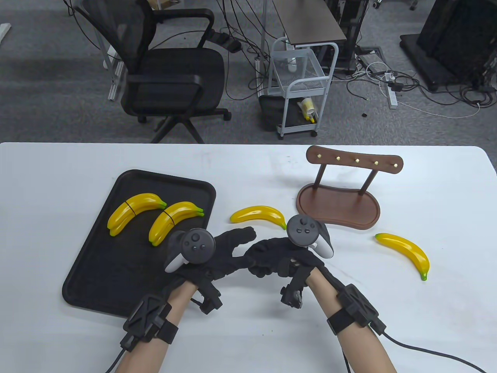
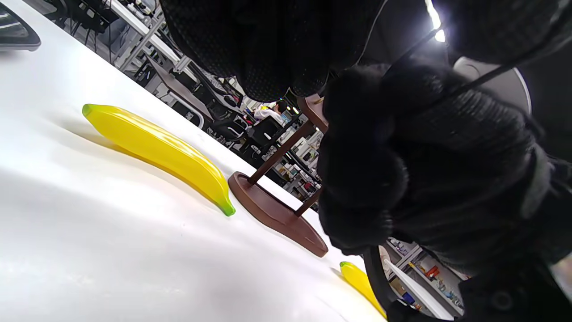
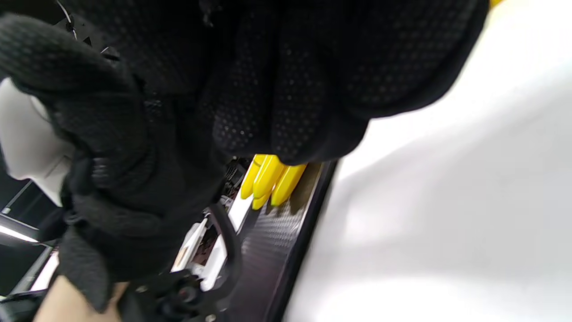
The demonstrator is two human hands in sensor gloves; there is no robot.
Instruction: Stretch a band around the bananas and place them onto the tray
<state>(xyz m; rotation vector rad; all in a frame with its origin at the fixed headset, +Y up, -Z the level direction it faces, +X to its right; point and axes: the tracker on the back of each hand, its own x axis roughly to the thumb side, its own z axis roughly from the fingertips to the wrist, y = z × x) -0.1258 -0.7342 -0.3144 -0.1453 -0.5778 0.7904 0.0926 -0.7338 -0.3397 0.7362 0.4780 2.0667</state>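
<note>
Two banded banana bundles lie on the black tray at the left; one bundle shows in the right wrist view. A loose banana lies just right of the tray, and another lies further right. My hands meet in front of the nearer loose banana. The left hand has its fingers stretched toward the right. The right hand is curled against the left palm. No band is visible between them.
A brown wooden stand with a peg bar sits behind and right of my right hand. Beyond the table's far edge are an office chair and a white cart.
</note>
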